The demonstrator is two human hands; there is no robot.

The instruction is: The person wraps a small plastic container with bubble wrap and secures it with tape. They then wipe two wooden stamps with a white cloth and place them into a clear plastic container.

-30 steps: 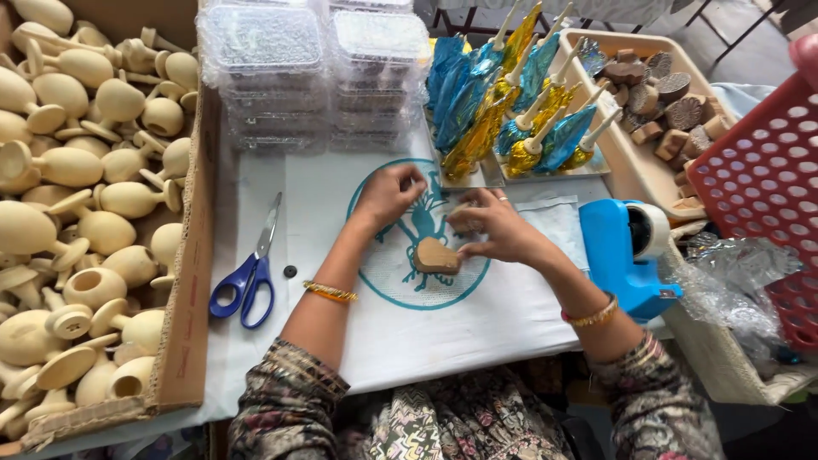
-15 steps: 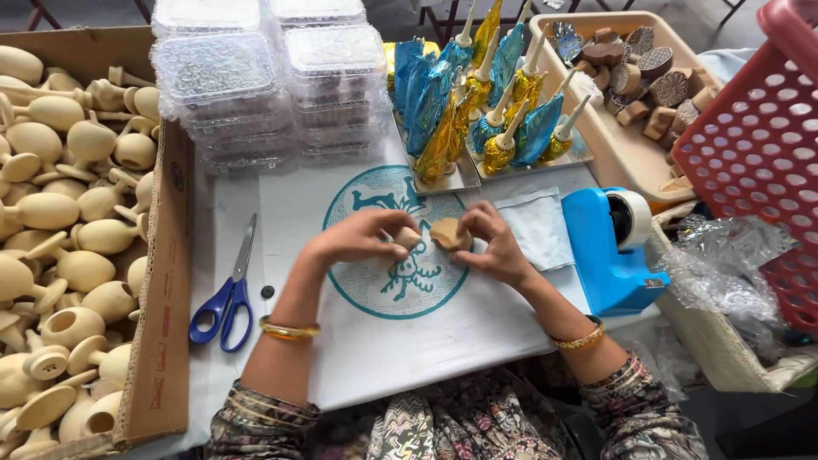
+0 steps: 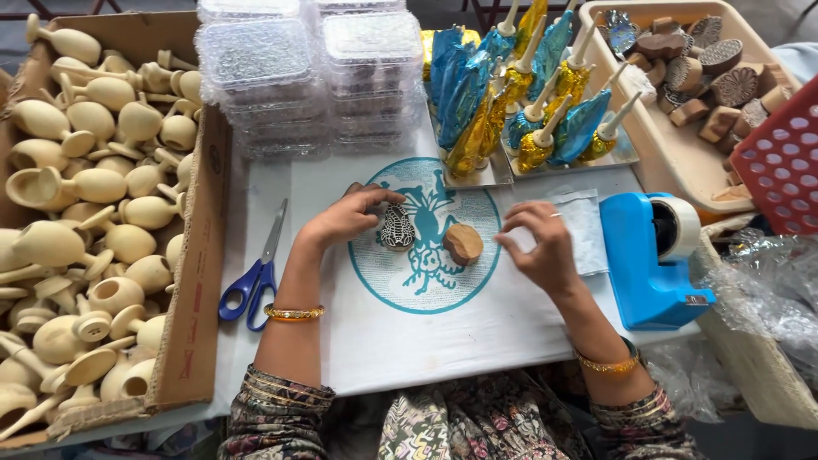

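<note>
I am resting my left hand (image 3: 345, 220) on the white printed sheet (image 3: 443, 332), and its fingertips are curling down onto the far edge of a small carved wooden block (image 3: 397, 228), which is lying face up with its dark pattern showing. The fingers are bent and loosely together, touching the block rather than lifting it. Just to the right of it, a second wooden block (image 3: 463, 244) is lying plain side up on the blue round print (image 3: 426, 273) (the two blocks are near each other but not touching).

My right hand (image 3: 538, 249) is hovering just right of that plain block, fingers bent and slightly spread, holding nothing; the thumb and forefinger are pointing toward the block without reaching it. I am wearing a gold bangle (image 3: 294, 313) on the left wrist.

To the left, blue-handled scissors (image 3: 252, 274) are lying closed beside a cardboard box (image 3: 198, 255) full of pale wooden rattle-like pieces (image 3: 102, 187). On the far side, stacks of clear plastic boxes (image 3: 315, 68) are standing next to a tray of pieces wrapped in blue and gold foil (image 3: 528, 94). To the right, a blue tape dispenser (image 3: 652, 264) is sitting just beside a small clear bag (image 3: 584, 230), and farther off a beige tray (image 3: 673, 153) is holding more carved blocks. A red basket (image 3: 784, 162) is showing at the right edge.
</note>
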